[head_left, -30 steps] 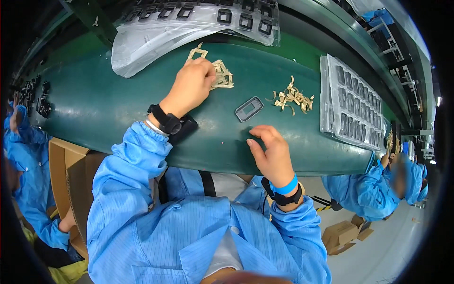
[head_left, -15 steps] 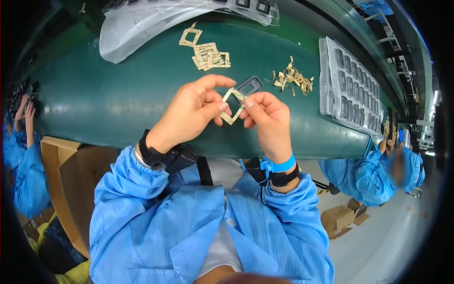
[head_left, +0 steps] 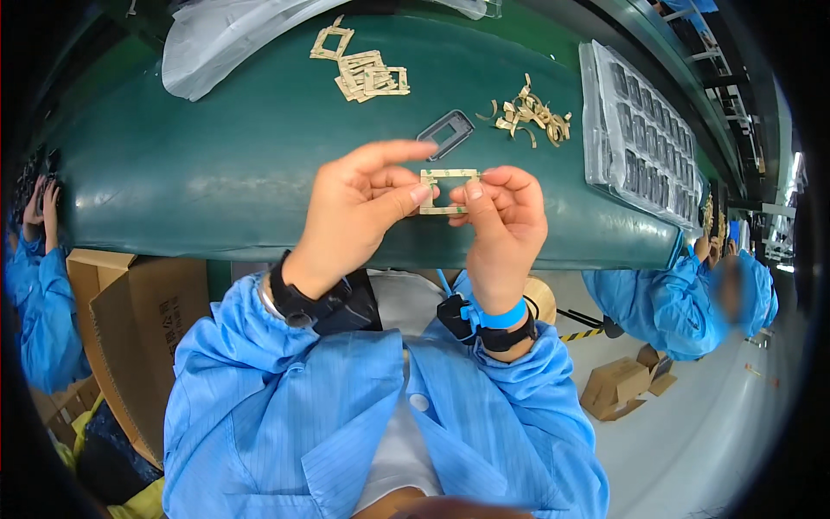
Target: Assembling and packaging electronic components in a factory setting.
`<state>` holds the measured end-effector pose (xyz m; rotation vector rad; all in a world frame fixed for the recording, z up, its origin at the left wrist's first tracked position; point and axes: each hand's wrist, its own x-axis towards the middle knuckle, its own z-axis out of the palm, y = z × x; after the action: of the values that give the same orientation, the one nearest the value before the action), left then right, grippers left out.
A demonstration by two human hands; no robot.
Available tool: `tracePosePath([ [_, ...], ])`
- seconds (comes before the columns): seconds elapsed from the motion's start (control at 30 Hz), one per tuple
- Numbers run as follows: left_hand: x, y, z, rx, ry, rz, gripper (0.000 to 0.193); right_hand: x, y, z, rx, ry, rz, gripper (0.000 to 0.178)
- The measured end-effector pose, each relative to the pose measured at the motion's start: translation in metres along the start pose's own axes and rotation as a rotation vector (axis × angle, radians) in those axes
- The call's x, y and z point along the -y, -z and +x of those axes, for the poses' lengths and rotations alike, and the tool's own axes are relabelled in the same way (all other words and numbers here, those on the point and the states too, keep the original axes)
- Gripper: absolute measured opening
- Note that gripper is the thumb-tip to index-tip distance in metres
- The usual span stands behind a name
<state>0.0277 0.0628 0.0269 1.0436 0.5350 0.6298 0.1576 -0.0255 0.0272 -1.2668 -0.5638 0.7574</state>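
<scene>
A thin beige rectangular adhesive frame with small green marks is held level above the green work surface. My left hand pinches its left side between thumb and fingers, the index finger stretched above it. On the other side, my right hand grips the frame's right edge between thumb and fingers. Just beyond my hands a dark grey plastic housing with a rectangular window lies on the surface. Farther off are a stack of similar beige frames and a single one.
Curled beige strips lie in a pile at the right. Past them stands a clear tray of dark parts. Plastic sheeting covers the far left. A cardboard box is at the near left. Co-workers in blue sit at both sides.
The beige frame has turned from a slant to level, and my right hand has shifted slightly right. The grey housing, partly hidden before, now shows whole. The whole view has shifted a little.
</scene>
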Motion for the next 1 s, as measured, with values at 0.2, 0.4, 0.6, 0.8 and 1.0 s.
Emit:
tracePosePath([
  [0.2, 0.009, -0.001, -0.005, -0.137, -0.113, 0.074, 0.018, 0.007, 0.011, -0.003, 0.127, 0.048, -0.088, 0.021],
  [0.4, -0.002, -0.001, -0.009, -0.102, -0.054, 0.128, 0.020, 0.016, 0.026, 0.000, 0.243, 0.090, -0.267, 0.020],
  [0.6, -0.005, 0.003, -0.009, -0.035, -0.026, 0.196, 0.023, 0.022, 0.030, 0.003, 0.334, 0.272, -0.489, 0.021],
  [0.8, -0.005, 0.004, -0.009, -0.046, -0.012, 0.226, 0.020, 0.020, 0.032, 0.003, 0.313, 0.270, -0.552, 0.015],
  [1.0, -0.006, 0.004, -0.008, -0.033, 0.017, 0.257, 0.016, 0.019, 0.031, 0.001, 0.271, 0.178, -0.488, 0.012],
])
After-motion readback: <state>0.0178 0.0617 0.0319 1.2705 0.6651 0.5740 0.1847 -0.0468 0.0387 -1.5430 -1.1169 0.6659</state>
